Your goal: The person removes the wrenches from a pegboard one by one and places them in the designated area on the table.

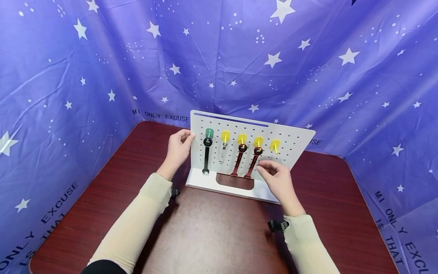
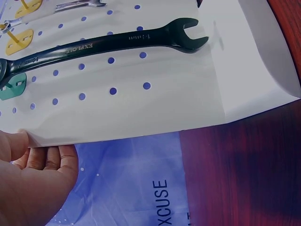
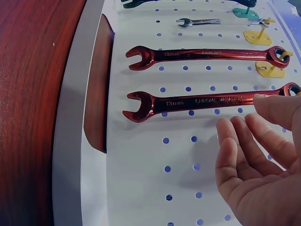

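A white pegboard (image 1: 291, 152) stands on the table, and my left hand (image 1: 179, 147) pinches its left edge, thumb in front and fingers behind in the left wrist view. A black wrench (image 1: 207, 158) hangs from a green hook (image 1: 209, 133). To its right hang a small silver wrench (image 1: 223, 151) and two red wrenches, the left one (image 1: 238, 161) and the right one (image 1: 253, 163), all on yellow hooks. Close beside the right red wrench is my right hand (image 3: 258, 165), thumb and fingers apart. Its thumb tip overlaps that wrench's handle; whether it touches, I cannot tell.
A bare yellow hook (image 1: 275, 146) sits at the right of the row. The board's white base (image 1: 202, 180) has a cutout showing the reddish-brown table (image 1: 219, 232). A purple star-patterned curtain (image 1: 219, 57) surrounds the table's back and sides.
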{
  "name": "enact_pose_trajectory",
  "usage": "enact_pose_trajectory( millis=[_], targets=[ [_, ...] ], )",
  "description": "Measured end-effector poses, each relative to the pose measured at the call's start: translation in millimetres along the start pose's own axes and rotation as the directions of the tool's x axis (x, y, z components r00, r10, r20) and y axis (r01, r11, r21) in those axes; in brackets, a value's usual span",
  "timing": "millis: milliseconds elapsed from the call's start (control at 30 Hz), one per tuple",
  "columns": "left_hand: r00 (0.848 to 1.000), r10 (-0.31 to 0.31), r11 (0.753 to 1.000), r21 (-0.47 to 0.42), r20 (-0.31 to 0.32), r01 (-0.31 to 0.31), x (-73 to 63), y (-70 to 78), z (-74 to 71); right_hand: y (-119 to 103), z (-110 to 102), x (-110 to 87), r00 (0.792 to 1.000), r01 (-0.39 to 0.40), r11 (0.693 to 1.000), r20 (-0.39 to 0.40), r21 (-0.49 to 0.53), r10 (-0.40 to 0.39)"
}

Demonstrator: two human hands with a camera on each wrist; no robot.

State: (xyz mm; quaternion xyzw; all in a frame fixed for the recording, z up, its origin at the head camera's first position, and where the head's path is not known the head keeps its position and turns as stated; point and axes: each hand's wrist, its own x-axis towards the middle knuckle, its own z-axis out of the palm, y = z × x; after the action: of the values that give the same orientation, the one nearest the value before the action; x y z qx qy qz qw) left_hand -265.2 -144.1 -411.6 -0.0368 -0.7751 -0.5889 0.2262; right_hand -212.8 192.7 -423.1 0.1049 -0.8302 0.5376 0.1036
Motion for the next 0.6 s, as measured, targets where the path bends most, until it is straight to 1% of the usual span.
enact_pose_trajectory(
  millis=[133, 400, 467, 500, 600],
  targets=[
    [1.000, -0.010, 1.000, -0.007, 0.001, 0.010, -0.8, 1.0, -0.4, 1, 2, 1.0, 1.000, -0.013, 1.000, -0.006, 0.015, 0.013],
    [1.000, -0.014, 1.000, -0.003, 0.006, 0.014, 1.0, -1.2, -0.6, 1, 7, 3.3, 1.000, 0.015, 0.998, -0.004, 0.061, -0.015],
    [1.000, -0.013, 1.000, -0.009, 0.007, 0.013, 1.0, -1.6, -0.3, 0, 8, 3.9, 1.000, 0.006, 0.998, -0.003, 0.061, -0.006],
    [1.000, -0.013, 1.000, -0.013, 0.007, 0.013, 1.0, -1.4, 0.0, -6, 8, 3.2, 1.000, 0.002, 0.999, 0.001, 0.053, -0.002],
    [1.000, -0.010, 1.000, -0.022, 0.004, 0.010, 1.1, -1.7, -0.7, -7, 12, 5.0, 1.000, -0.016, 0.999, 0.005, 0.042, 0.016]
  ],
)
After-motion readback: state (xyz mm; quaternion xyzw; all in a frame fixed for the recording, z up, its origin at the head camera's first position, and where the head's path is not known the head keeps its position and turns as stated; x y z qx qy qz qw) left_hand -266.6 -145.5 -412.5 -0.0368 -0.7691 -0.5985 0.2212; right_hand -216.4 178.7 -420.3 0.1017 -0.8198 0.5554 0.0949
